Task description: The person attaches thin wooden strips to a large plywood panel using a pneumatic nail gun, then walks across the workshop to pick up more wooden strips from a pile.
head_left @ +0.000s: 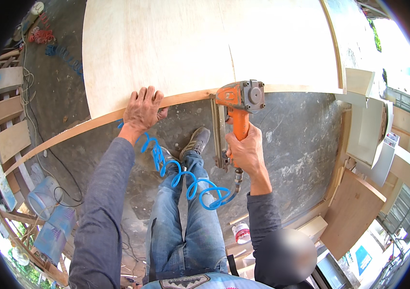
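Nearest to me, a blue coiled hose loops across my jeans and runs to the base of the nailer. I judge the hose light and springy; it will tug on the tool if it snags on a knee or shoe.

My right hand is wrapped tight round the orange grip of the nailer, fingers fully around the handle. The tool's grey head rests against the strip at the near edge of the panel, with its long magazine hanging below, over the floor. I judge the nailer dense and top-heavy. The handle is the only sound hold, and the wrist must stay firm to keep the nose square on the edge.

My left hand lies flat, fingers spread, pressing down over the strip and the edge of the panel, well to the left of the tool's nose. It clasps nothing; it only bears down.

The strip is a thin wooden lath running along the edge and on past it to the left. I judge it light, flexible and easy to split. The panel is a broad, pale plywood sheet, stiff across its face but likely to flex under load. Its surface looks smooth, so a flat palm holds better than fingertips.
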`<state>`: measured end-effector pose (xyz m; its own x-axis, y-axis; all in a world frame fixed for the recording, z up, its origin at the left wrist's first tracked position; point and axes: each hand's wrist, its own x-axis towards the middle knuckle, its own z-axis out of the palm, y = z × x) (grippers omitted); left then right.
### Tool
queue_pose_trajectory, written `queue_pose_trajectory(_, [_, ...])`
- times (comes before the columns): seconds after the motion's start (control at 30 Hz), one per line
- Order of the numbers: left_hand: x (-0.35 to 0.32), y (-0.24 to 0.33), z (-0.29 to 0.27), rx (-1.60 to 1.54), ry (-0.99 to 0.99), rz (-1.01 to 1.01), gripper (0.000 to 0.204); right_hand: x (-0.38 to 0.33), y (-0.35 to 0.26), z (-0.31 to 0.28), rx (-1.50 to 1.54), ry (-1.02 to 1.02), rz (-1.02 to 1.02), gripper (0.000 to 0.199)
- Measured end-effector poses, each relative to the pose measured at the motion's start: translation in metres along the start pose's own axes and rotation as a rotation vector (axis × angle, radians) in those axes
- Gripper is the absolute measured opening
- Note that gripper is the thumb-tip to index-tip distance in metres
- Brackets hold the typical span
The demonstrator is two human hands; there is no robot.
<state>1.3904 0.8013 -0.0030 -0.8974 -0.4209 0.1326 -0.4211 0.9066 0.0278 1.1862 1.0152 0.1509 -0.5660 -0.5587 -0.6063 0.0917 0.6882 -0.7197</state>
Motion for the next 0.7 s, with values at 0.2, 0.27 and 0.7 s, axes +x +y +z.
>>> queue_pose_trajectory(0.2, [0.001, 0.002, -0.001, -0.005, 0.005, 0.000, 0.040, -0.002, -0.005, 0.004, 0.034, 0.036, -0.006, 0.021])
queue_pose_trajectory(0.27, [0.000, 0.001, -0.001, -0.001, 0.005, -0.002, 0.040, -0.003, -0.009, 0.006, 0.048, 0.030, 0.022, 0.021])
queue_pose_trajectory(0.7, [0.004, 0.005, -0.002, -0.012, 0.032, 0.002, 0.039, -0.003, -0.002, 0.009, -0.007, 0.021, -0.022, 0.018])
